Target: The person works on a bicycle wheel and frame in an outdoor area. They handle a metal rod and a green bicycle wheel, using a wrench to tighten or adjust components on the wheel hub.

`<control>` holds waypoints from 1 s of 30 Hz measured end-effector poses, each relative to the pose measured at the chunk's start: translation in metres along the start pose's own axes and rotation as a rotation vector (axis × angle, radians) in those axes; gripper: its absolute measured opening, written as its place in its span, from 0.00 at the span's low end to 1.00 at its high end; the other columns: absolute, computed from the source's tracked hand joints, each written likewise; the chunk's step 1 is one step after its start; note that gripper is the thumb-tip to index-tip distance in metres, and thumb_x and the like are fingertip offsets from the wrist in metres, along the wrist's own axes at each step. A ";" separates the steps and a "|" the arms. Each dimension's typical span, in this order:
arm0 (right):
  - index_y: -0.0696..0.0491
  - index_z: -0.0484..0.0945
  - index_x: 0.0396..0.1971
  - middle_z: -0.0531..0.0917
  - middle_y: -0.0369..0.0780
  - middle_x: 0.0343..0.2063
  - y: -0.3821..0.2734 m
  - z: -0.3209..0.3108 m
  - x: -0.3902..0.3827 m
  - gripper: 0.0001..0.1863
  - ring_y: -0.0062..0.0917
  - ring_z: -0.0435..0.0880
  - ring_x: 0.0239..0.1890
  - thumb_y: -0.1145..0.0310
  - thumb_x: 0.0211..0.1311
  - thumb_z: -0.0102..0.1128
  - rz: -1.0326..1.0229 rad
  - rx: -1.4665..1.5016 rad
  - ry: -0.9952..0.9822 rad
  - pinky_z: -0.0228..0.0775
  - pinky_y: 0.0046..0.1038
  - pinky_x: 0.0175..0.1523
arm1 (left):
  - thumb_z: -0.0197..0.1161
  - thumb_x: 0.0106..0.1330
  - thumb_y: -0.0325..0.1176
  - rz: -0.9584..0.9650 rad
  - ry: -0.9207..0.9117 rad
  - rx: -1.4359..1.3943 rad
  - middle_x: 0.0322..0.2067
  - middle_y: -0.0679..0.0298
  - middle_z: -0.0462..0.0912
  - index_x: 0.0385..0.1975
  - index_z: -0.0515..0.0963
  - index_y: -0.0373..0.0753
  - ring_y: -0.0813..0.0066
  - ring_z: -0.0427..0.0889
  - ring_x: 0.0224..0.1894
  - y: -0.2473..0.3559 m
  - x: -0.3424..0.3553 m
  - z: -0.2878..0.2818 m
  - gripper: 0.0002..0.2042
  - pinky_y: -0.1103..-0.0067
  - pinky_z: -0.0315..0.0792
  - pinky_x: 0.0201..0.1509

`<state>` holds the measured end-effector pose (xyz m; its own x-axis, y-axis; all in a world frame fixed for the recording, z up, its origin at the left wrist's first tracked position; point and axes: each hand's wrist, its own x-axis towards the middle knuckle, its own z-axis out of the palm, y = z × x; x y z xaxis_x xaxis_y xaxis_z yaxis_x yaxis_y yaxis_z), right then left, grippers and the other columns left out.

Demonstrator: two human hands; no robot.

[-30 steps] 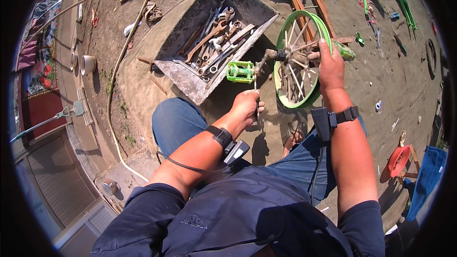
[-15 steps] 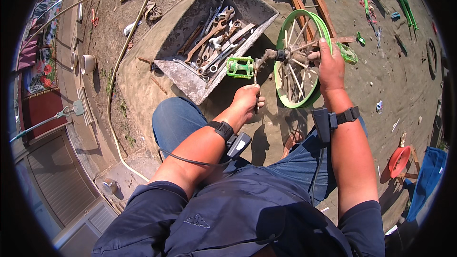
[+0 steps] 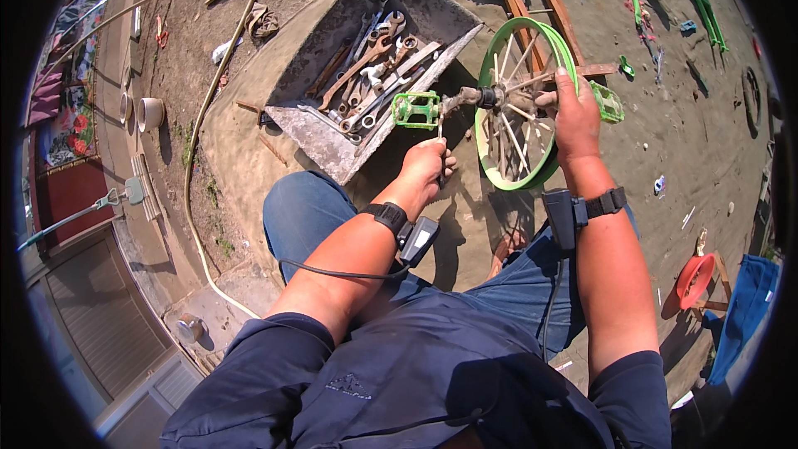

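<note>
Upright before me stands a small green wheel [image 3: 494, 176] with pale spokes. My right hand [image 3: 575, 116] is closed round its rim on the right side, thumb uppermost. A rusty crank [image 3: 455, 103] sticks out from the hub to the left and carries a green pedal [image 3: 417, 111]. Another green pedal [image 3: 610, 103] shows past my right hand. My left hand [image 3: 426, 168] is wrapped round a slim metal tool [image 3: 441, 128], perhaps a wrench; its upper end meets the joint of crank and left pedal. The fingers hide most of the tool.
A worn metal box [image 3: 320, 148] full of rusty wrenches [image 3: 366, 75] sits just left of the wheel. Beyond the wheel lies a wooden frame [image 3: 519, 8]. A red bowl-like piece [image 3: 695, 281] and blue cloth [image 3: 744, 316] are at right. A hose [image 3: 193, 150] runs along the left.
My left hand and the tool have shifted slightly left and up. The pedals have tilted a little, showing more of their open frames. My right hand keeps its hold on the rim.
</note>
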<state>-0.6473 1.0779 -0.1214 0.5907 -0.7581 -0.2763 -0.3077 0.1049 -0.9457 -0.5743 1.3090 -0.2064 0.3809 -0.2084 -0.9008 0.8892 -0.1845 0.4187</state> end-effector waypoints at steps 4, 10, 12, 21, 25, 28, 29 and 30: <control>0.54 0.75 0.42 0.81 0.35 0.23 -0.002 0.000 0.000 0.18 0.16 0.77 0.25 0.53 0.71 0.51 -0.003 -0.013 0.002 0.64 0.20 0.33 | 0.54 0.72 0.34 0.004 0.014 0.052 0.30 0.68 0.77 0.45 0.76 0.41 0.76 0.78 0.31 0.004 0.003 0.000 0.08 0.79 0.69 0.28; 0.54 0.74 0.42 0.81 0.35 0.21 -0.005 0.000 -0.002 0.17 0.15 0.74 0.23 0.53 0.70 0.51 -0.003 -0.015 0.007 0.63 0.20 0.32 | 0.54 0.72 0.30 0.023 0.057 0.030 0.38 0.65 0.79 0.51 0.75 0.37 0.74 0.79 0.37 0.004 0.012 0.008 0.11 0.78 0.75 0.37; 0.54 0.74 0.42 0.81 0.35 0.21 -0.005 0.001 -0.001 0.17 0.15 0.74 0.23 0.54 0.70 0.51 -0.008 -0.010 0.004 0.63 0.19 0.31 | 0.53 0.72 0.28 0.045 0.066 0.006 0.41 0.64 0.78 0.52 0.74 0.36 0.74 0.78 0.39 0.000 0.019 0.009 0.12 0.77 0.77 0.42; 0.58 0.78 0.45 0.84 0.39 0.23 -0.008 -0.002 -0.001 0.22 0.22 0.80 0.27 0.53 0.71 0.49 0.025 -0.076 0.021 0.67 0.28 0.37 | 0.54 0.72 0.28 0.089 0.099 0.100 0.36 0.66 0.78 0.46 0.77 0.34 0.78 0.76 0.33 -0.004 0.022 0.010 0.09 0.80 0.75 0.39; 0.57 0.76 0.45 0.83 0.38 0.23 -0.006 -0.003 0.000 0.21 0.21 0.80 0.27 0.53 0.71 0.49 0.011 -0.070 0.023 0.70 0.27 0.37 | 0.54 0.72 0.30 0.083 0.065 0.099 0.33 0.68 0.78 0.47 0.77 0.38 0.80 0.75 0.30 -0.002 0.024 0.009 0.09 0.82 0.71 0.32; 0.56 0.73 0.46 0.81 0.37 0.23 -0.007 -0.006 0.001 0.19 0.20 0.81 0.27 0.53 0.71 0.50 0.034 -0.048 -0.021 0.74 0.24 0.39 | 0.54 0.72 0.31 0.042 0.046 0.084 0.31 0.69 0.78 0.48 0.76 0.41 0.81 0.75 0.28 0.002 0.023 0.011 0.09 0.83 0.68 0.29; 0.56 0.73 0.46 0.81 0.37 0.23 -0.006 -0.006 0.001 0.19 0.20 0.81 0.27 0.53 0.71 0.50 0.034 -0.041 -0.019 0.74 0.24 0.39 | 0.54 0.72 0.32 0.040 0.057 0.089 0.31 0.70 0.78 0.49 0.76 0.41 0.82 0.75 0.27 0.002 0.021 0.012 0.09 0.84 0.67 0.28; 0.56 0.73 0.46 0.81 0.37 0.23 -0.006 -0.005 0.000 0.19 0.20 0.81 0.27 0.53 0.71 0.50 0.034 -0.033 -0.017 0.74 0.23 0.39 | 0.54 0.72 0.32 0.040 0.068 0.094 0.31 0.70 0.78 0.49 0.76 0.42 0.82 0.75 0.26 0.002 0.020 0.012 0.09 0.84 0.65 0.27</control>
<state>-0.6492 1.0735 -0.1149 0.5923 -0.7433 -0.3110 -0.3519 0.1086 -0.9297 -0.5679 1.2929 -0.2226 0.4344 -0.1523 -0.8877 0.8467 -0.2670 0.4602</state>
